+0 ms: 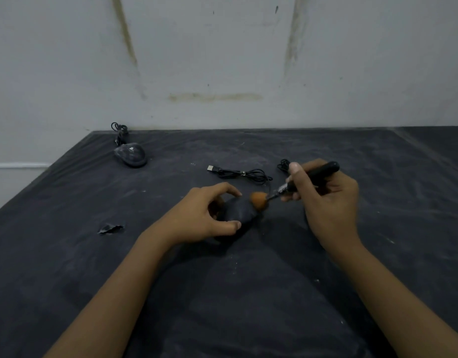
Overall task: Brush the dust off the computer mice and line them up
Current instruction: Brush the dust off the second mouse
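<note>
Left hand (pixel 204 213) curled over near mouse (pixel 239 211) at centre of table (pixel 222 293), thumb and fingers pinching its sides; mouse likely light, hard-shelled, smooth, so side hold suits; right hand (pixel 326 202) pinches brush (pixel 310 178) pen-style, soft orange head on mouse front; torn scrap (pixel 110 228) left; loose cable (pixel 238 173) just behind, could snag; second dusty mouse (pixel 131 154) far left, well apart.

left hand (pixel 202 215) in a curled grip on the mouse (pixel 239 212), right hand (pixel 328 202) in a pinch on the brush (pixel 323 171)
</note>
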